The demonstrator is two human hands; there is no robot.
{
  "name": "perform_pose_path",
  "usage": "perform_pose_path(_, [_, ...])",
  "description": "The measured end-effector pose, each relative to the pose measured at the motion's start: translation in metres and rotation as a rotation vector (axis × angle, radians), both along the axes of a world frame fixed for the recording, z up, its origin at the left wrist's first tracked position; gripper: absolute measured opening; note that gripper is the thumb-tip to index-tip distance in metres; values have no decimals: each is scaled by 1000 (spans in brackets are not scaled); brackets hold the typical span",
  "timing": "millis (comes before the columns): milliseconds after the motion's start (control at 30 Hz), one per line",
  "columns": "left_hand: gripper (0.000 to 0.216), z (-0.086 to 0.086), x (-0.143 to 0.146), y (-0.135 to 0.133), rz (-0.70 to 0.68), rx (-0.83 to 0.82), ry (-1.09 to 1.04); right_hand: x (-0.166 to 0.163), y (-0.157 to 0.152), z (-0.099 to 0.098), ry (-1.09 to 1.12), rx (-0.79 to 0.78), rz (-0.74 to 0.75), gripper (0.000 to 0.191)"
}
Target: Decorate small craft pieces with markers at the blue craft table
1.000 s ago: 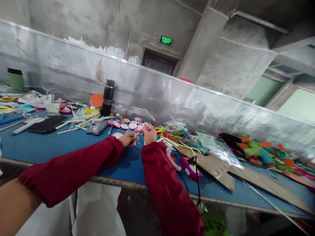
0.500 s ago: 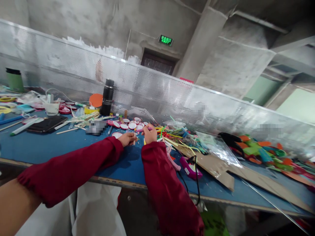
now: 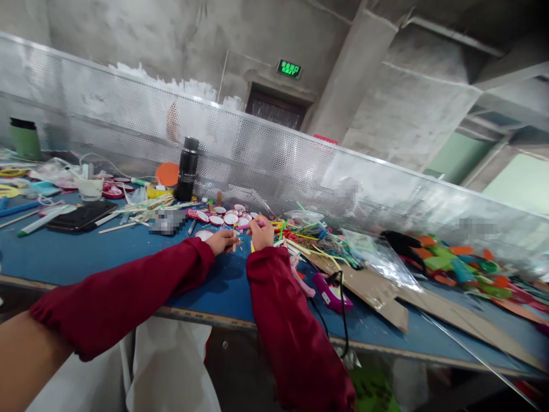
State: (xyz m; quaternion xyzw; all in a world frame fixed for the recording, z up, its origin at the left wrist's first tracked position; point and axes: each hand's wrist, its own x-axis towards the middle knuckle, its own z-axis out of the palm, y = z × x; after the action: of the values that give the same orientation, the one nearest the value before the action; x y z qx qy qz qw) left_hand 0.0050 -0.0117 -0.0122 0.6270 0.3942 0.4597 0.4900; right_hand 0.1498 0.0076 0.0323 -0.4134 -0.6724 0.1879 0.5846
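Observation:
Both my arms, in dark red sleeves, reach onto a blue table [image 3: 86, 252]. My left hand [image 3: 222, 241] rests on the table with its fingers curled around a thin wooden stick [image 3: 234, 245] that stands nearly upright. My right hand [image 3: 261, 233] is closed on a pink stick-like piece [image 3: 249, 226] that points left, just above the left hand. Several round white discs with red rims [image 3: 225, 218] lie just beyond both hands. A heap of coloured strips [image 3: 313, 237] lies to the right of my right hand.
A black flask [image 3: 187, 169] stands by a perforated metal screen [image 3: 278, 166] along the table's back. A black tablet [image 3: 81, 216] and sticks lie at the left. A pink glue gun [image 3: 328, 292], cardboard sheets [image 3: 386, 297] and colourful pieces [image 3: 454, 263] lie at the right.

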Motion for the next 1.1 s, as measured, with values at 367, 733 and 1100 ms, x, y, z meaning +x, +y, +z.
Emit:
perform_pose_path(367, [28,0,0,-1,3,-16,1,1,-1,1,14,-1,2,18])
perform_pose_path(733, [30,-5,-2,4,-21,19,-12,-1,-3,2,50,-4,30,18])
perform_pose_path(1100, [39,-9,-1,8,-52,54,-2,-2,-8,5,60,-8,30,18])
